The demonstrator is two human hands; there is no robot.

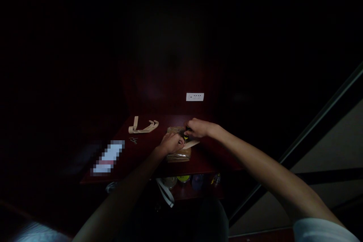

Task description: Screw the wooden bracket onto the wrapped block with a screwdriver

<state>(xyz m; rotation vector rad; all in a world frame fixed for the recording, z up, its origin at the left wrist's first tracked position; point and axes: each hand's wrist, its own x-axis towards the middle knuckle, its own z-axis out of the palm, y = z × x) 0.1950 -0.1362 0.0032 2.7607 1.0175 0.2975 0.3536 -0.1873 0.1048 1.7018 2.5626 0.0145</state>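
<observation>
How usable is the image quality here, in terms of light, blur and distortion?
Head view: very dark overall, the surroundings sinking into near black; the white socket plate stands out; faint glare on the plastic-wrapped bundle; pixelation masks an item at the tabletop's left; the tool at the right hand is too small and dim to identify.

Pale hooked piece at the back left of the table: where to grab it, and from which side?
I'd pinch the pale hooked piece across its low middle run, between the raised strip and the curved end. Come from above: the raised strip blocks the left, and small thin pieces lie just in front. The left hand is nearer.
</observation>
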